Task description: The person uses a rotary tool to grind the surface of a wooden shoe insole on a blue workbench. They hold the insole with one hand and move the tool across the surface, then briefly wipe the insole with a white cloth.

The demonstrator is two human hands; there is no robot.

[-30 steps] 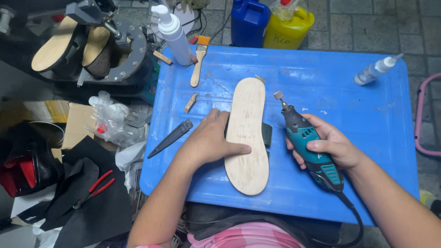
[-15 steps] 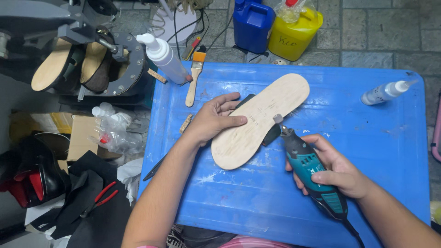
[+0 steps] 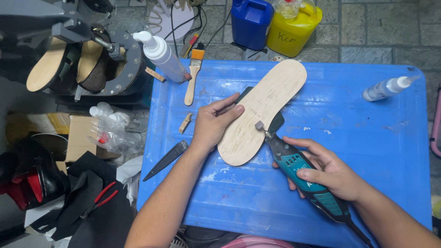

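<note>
My left hand [image 3: 215, 123] lies flat on the wooden insole [image 3: 264, 110], fingers spread loosely, thumb and forefinger pressing its near left edge; nothing is clasped, the hand only pins the piece down. The insole lies slantwise on the blue plastic table [image 3: 367, 151], heel end towards me, toe end pointing up and to the right, near the table's far edge. A dark pad [image 3: 277, 123] shows from under its right side.

My right hand [image 3: 328, 172] is wrapped firmly around the body of a teal and black rotary tool [image 3: 303, 177], fingers over the top, thumb underneath. The tool's small bit [image 3: 260, 126] touches the right edge of the insole, just beside the dark pad. Its cord runs off at the lower right.

Other items on the table: a paintbrush [image 3: 193, 76] with a wooden handle at the far left, a white squeeze bottle [image 3: 161, 55] just beside it, a small scrap of wood [image 3: 185, 123] near my left wrist, a dark knife [image 3: 166, 160] hanging over the left edge, and a clear bottle with a white nozzle [image 3: 388, 87] lying on its side at the far right.

Beyond the table stand a blue jerrycan [image 3: 251, 23] and a yellow jerrycan [image 3: 294, 27]. To the left, a machine [image 3: 92, 59] holds shoe lasts; red-handled pliers [image 3: 98, 197] lie on black material below.
</note>
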